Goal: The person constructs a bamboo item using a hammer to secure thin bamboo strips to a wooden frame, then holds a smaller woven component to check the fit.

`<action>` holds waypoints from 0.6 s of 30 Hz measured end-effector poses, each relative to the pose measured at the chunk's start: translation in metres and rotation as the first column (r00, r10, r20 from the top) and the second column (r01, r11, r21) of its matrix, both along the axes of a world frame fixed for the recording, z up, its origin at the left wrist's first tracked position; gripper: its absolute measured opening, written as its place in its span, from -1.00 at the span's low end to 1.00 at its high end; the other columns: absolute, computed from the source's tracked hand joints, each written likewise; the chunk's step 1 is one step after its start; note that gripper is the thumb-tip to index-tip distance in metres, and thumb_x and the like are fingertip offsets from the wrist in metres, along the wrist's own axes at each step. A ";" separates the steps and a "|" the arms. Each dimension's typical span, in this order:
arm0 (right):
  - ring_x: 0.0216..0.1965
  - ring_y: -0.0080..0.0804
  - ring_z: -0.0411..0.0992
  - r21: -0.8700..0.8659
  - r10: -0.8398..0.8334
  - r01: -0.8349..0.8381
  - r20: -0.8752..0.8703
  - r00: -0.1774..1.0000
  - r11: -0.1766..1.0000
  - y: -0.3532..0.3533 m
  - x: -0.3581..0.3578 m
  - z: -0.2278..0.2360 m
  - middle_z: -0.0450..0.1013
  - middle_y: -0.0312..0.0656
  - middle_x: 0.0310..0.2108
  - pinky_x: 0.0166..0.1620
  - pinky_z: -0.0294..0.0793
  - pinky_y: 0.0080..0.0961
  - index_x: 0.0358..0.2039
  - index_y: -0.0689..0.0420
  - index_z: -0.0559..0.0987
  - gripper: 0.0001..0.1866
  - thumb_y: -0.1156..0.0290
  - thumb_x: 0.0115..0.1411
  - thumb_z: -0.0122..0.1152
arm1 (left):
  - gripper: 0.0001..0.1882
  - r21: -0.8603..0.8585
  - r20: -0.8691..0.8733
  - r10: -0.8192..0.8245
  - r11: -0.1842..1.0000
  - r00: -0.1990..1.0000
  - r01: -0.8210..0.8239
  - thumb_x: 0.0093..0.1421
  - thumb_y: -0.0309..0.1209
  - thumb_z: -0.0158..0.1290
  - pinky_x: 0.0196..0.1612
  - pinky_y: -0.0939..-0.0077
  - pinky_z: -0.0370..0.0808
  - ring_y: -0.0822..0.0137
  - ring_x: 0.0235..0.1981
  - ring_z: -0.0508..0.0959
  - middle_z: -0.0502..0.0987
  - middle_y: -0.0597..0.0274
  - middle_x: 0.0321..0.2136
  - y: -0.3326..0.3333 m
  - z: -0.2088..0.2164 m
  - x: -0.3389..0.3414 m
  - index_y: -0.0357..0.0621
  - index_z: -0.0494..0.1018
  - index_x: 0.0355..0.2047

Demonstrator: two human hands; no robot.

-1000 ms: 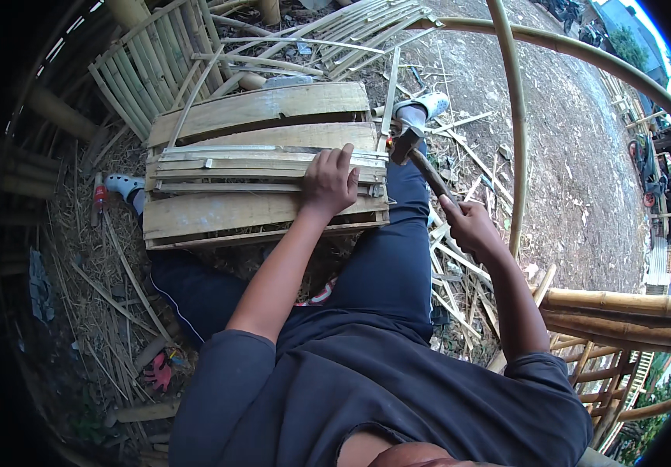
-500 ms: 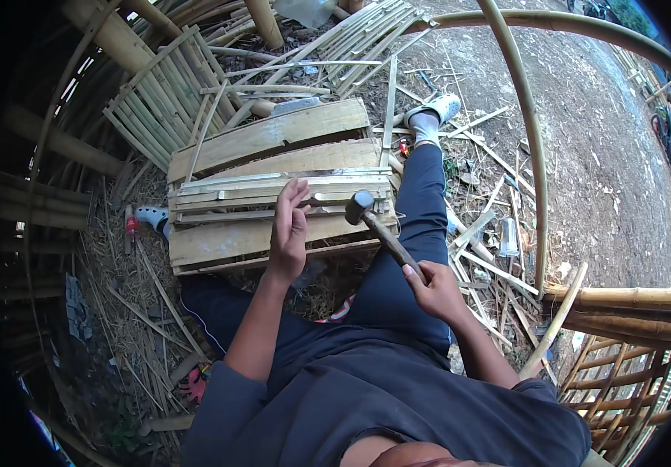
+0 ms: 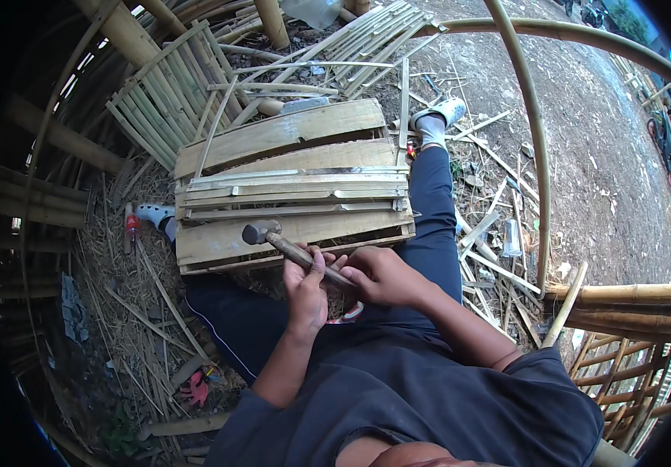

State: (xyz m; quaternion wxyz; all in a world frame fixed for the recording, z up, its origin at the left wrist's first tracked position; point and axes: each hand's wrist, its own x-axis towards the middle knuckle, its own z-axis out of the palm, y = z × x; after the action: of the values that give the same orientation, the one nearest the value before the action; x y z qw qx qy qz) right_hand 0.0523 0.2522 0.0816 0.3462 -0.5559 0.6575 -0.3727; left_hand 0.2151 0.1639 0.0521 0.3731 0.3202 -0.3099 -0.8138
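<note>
A hammer (image 3: pixel 295 252) with a dark metal head and a wooden handle slants over the near edge of a low wooden box-like bench (image 3: pixel 296 230). My right hand (image 3: pixel 382 276) is closed round the handle's lower end. On the handle's middle, the fingers and thumb of my left hand (image 3: pixel 307 296) close in; whether they also hold something small is hidden. Several narrow bamboo strips (image 3: pixel 289 185) lie side by side across the bench top, beyond the hammer. The bench stands between my outstretched legs.
A slatted bamboo panel (image 3: pixel 156 101) leans at the far left, and more split strips (image 3: pixel 374 47) are piled at the back. A curved bamboo pole (image 3: pixel 534 117) rises on the right. Offcuts, a clear plastic cup (image 3: pixel 511 237) and a red-labelled bottle (image 3: pixel 131 226) litter the ground.
My right hand has brought the hammer left and nearer to my body. My left hand has dropped from above the strips, and its fingers have closed onto the handle.
</note>
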 end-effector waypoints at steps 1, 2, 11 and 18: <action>-0.35 -0.03 0.59 0.046 -0.167 0.168 -0.021 0.986 0.985 -0.004 -0.014 -0.003 0.58 0.10 -0.38 -0.24 0.53 -0.21 -0.20 0.33 0.60 -0.66 0.22 0.37 0.26 | -0.70 0.002 -0.043 -0.026 1.000 0.999 0.026 0.45 -0.54 0.02 0.14 0.18 0.62 0.35 -0.10 0.58 0.44 0.25 -0.16 -0.006 -0.001 0.005 -0.14 0.21 0.10; -0.33 0.07 0.58 0.011 -0.322 0.323 -0.048 0.945 0.946 -0.012 -0.030 0.001 0.57 0.13 -0.41 -0.21 0.53 -0.13 -0.28 0.33 0.60 -0.64 0.20 0.36 0.28 | -0.70 0.006 -0.048 -0.025 1.000 0.999 0.025 0.45 -0.54 0.02 0.14 0.18 0.62 0.35 -0.10 0.58 0.44 0.25 -0.16 -0.010 -0.004 0.010 -0.14 0.21 0.10; -0.49 -0.53 0.46 0.480 -0.744 0.647 0.019 0.668 0.593 -0.069 -0.203 -0.087 0.49 -0.28 -0.49 -0.42 0.40 -0.48 -0.13 0.26 0.62 -0.46 -0.05 0.48 0.04 | -0.58 -0.204 -0.015 -0.041 0.978 0.999 0.037 0.42 -0.59 0.04 -0.19 0.37 0.51 0.45 -0.31 0.46 0.40 0.28 -0.20 -0.035 -0.005 0.026 -0.15 0.17 0.19; -0.46 -0.56 0.34 0.406 -0.630 0.549 0.092 0.771 0.731 -0.078 -0.199 -0.084 0.47 -0.28 -0.50 -0.37 0.35 -0.43 -0.20 0.36 0.66 -0.44 -0.01 0.44 0.11 | -0.51 -0.263 0.031 -0.081 0.961 0.996 0.086 0.38 -0.60 0.09 -0.24 0.44 0.52 0.46 -0.36 0.47 0.42 0.23 -0.20 -0.044 -0.009 0.026 -0.20 0.15 0.23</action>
State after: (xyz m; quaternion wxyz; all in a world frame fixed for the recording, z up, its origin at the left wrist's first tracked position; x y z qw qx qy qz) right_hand -0.1466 0.1744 -0.0023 0.3752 -0.1991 0.8130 -0.3982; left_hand 0.2407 0.1204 0.0426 0.3747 0.2623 -0.4324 -0.7771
